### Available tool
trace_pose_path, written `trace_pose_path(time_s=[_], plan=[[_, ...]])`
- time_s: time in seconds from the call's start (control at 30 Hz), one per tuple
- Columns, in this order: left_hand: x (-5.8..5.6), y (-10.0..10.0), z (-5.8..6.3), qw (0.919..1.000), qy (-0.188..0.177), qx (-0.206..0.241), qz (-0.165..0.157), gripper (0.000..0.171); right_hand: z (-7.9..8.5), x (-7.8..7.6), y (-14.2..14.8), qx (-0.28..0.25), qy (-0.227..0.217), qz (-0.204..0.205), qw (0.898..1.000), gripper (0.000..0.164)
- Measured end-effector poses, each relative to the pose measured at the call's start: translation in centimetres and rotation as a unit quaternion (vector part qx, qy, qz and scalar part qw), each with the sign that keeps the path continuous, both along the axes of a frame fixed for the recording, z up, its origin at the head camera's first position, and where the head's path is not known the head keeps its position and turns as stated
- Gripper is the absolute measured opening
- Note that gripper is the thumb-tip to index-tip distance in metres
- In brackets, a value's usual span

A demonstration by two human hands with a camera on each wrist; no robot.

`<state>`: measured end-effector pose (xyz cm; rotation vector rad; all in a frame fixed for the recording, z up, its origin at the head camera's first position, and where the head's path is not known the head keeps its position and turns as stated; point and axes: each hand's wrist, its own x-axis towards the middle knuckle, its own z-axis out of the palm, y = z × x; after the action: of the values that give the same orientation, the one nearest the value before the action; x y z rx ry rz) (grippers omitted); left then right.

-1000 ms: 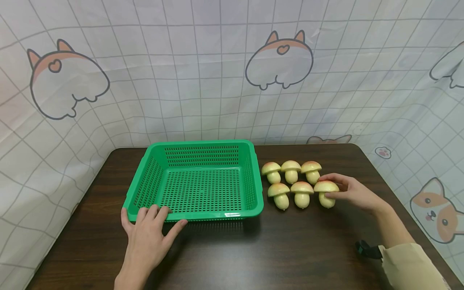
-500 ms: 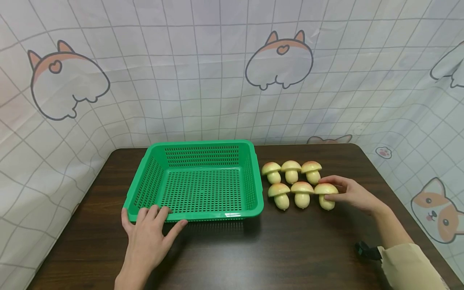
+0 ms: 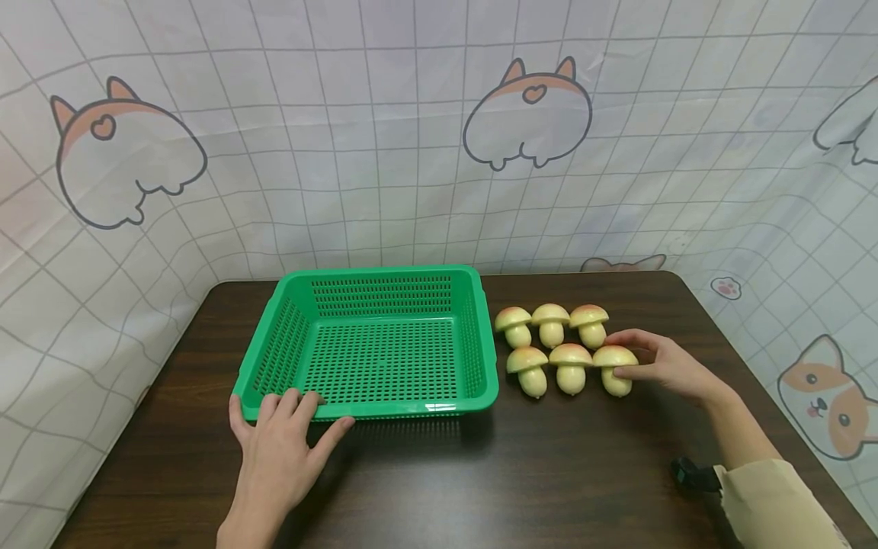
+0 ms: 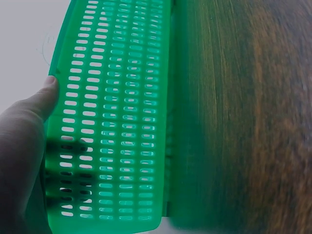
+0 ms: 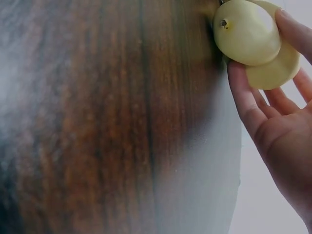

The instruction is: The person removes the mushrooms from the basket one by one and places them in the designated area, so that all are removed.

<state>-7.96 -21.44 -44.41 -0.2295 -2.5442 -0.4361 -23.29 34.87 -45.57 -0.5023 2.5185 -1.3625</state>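
A green plastic basket point(image 3: 485, 335) with slotted walls stands on the left half of the table. My left hand point(image 3: 281, 450) grips its near rim at the left corner, fingers over the inner side and thumb along the outside; through the slots in the left wrist view the fingers show as dark shadows. To the right of the basket lie several yellow toy mushrooms with reddish cap tops, in two rows. My right hand point(image 3: 668, 368) holds the rightmost front mushroom point(image 3: 616, 370) between thumb and fingers. In the right wrist view, that mushroom point(image 5: 247, 34) shows its rounded stem end.
Beside the held mushroom lies another front-row mushroom point(image 3: 571, 370), with a back-row mushroom point(image 3: 589, 326) close behind. The dark wooden table point(image 3: 480, 488) ends at a white gridded cloth backdrop point(image 3: 411, 191). A black band point(image 3: 696, 474) hangs by the right sleeve.
The mushroom in my right hand has shifted very slightly to the left, toward its neighbour. My left hand and the basket have stayed in place.
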Motion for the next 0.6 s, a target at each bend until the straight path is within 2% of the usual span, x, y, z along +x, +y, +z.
trace_pose_path(time_s=[0.6], plan=[[-0.05, 0.0, -0.07, 1.0, 0.002, -0.001, 0.001, 0.049, 0.37, 0.13, 0.31, 0.011, 0.003, -0.01, 1.0, 0.055]])
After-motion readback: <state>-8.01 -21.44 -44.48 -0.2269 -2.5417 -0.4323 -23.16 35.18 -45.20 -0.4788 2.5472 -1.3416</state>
